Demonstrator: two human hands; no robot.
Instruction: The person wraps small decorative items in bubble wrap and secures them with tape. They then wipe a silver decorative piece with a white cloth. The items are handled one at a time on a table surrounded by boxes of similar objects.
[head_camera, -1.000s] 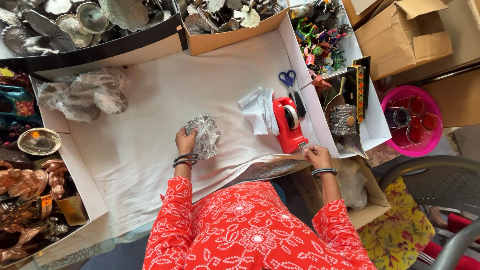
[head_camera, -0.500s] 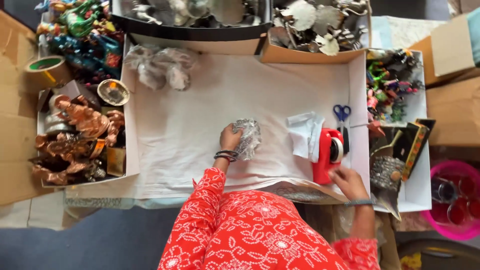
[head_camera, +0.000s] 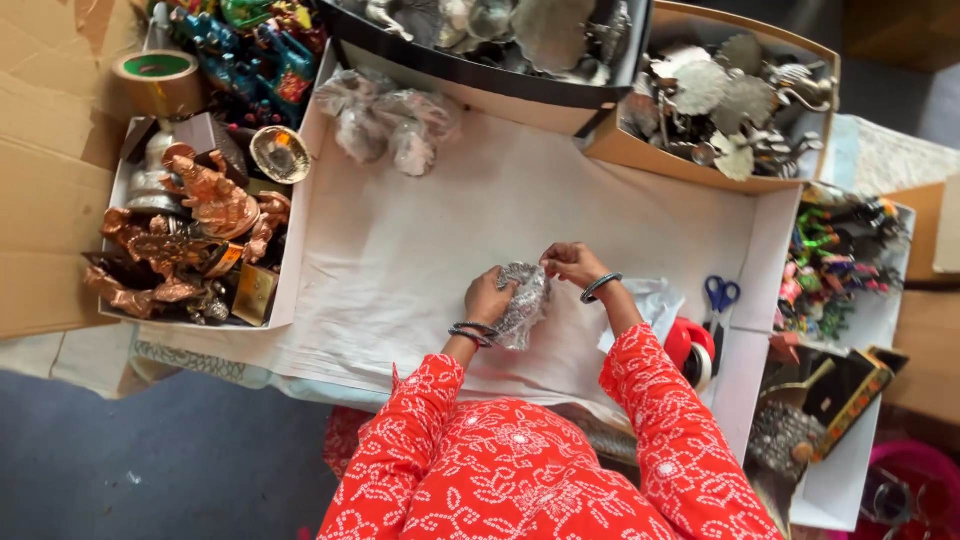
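Observation:
My left hand (head_camera: 488, 296) grips a small metal piece in clear bubble wrap (head_camera: 523, 303) over the white sheet (head_camera: 440, 230) lining the work tray. At the top edge of that bundle, my right hand (head_camera: 570, 263) pinches the wrap. Both wrists carry dark bangles, and the sleeves are red with white dots. Several wrapped bundles (head_camera: 385, 118) lie at the far left corner of the sheet.
A red tape dispenser (head_camera: 688, 350) and blue-handled scissors (head_camera: 718, 300) lie to the right. A box of copper figurines (head_camera: 190, 240) and a brown tape roll (head_camera: 158, 78) sit left. Trays of silver metal ornaments (head_camera: 730, 95) stand at the back, with coloured figurines (head_camera: 830, 265) at the right.
My right hand has left the spot near the tape dispenser and come onto the wrapped bundle. The view has shifted, so the tray sits further right in the picture.

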